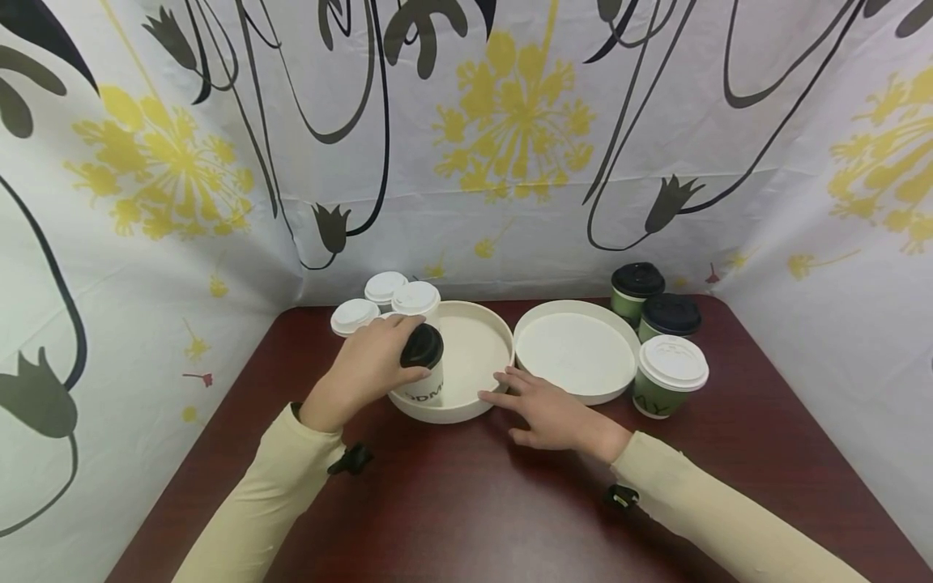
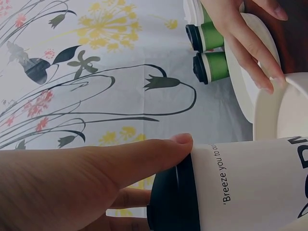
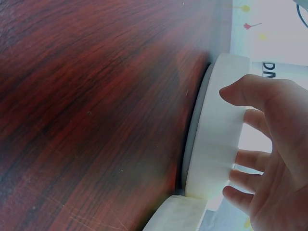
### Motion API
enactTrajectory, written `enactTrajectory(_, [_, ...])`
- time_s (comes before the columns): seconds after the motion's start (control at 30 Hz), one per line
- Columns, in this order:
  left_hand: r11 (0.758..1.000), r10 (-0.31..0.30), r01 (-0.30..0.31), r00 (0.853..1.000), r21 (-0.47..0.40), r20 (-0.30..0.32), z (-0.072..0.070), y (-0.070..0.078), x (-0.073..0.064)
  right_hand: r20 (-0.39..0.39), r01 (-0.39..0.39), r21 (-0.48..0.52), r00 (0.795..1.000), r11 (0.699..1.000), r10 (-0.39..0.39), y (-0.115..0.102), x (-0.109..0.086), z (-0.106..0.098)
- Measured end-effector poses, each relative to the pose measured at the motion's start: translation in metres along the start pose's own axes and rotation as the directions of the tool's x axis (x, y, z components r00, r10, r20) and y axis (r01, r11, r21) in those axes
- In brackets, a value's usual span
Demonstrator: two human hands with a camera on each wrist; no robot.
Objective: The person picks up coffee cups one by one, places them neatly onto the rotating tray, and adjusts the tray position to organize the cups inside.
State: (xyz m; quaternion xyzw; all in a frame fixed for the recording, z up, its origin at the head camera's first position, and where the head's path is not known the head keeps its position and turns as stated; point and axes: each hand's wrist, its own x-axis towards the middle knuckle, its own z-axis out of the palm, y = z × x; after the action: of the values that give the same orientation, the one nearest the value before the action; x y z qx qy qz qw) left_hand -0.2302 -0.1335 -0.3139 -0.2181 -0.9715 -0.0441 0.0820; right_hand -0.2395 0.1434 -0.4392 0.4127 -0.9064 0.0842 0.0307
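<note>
— What do you have nearest the camera?
— From my seat I see dark red table [image 1: 466,518] first, with a left sleeve [image 1: 270,486] and a right sleeve [image 1: 729,510] reaching in over it, both pale.
— And the right hand?
— I've got the right hand [image 1: 550,414] with its fingers spread and relaxed, not closed around anything. Its fingertips touch the right side of the left tray [image 1: 474,356].
— The left hand?
— My left hand [image 1: 370,364] is grasping the black-lidded cup [image 1: 426,376], thumb and fingers curled about the lid. White body, dark lettering.
— Where is that cup exactly?
— Roughly upright, at the left side of the left tray, inside its rim as I view it. I can't tell whether the base rests on the tray floor.
— Anything to the right?
— The right tray [image 1: 576,352] is just beside the left one. Right of it stands a green cup with a white lid [image 1: 666,380]; beyond that, two green cups with dark lids [image 1: 666,318].
— Far left?
— A cluster of white-lidded cups [image 1: 417,298] behind the left hand. Farthest back, I see a flower-printed cloth [image 1: 510,227].
</note>
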Motion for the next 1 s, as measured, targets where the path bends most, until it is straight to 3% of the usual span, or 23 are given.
enactTrajectory(0.4, [1.0,-0.015,0.016,0.998,-0.011,0.054,0.004,0.001,0.007,-0.001,0.002,-0.007,1.0,1.0,-0.002,0.001,0.0,0.002])
enactTrajectory(1.0, [1.0,-0.005,0.005,0.995,-0.001,0.102,0.023,0.002,0.016,-0.006,-0.001,-0.015,1.0,1.0,0.0,0.0,-0.001,0.003])
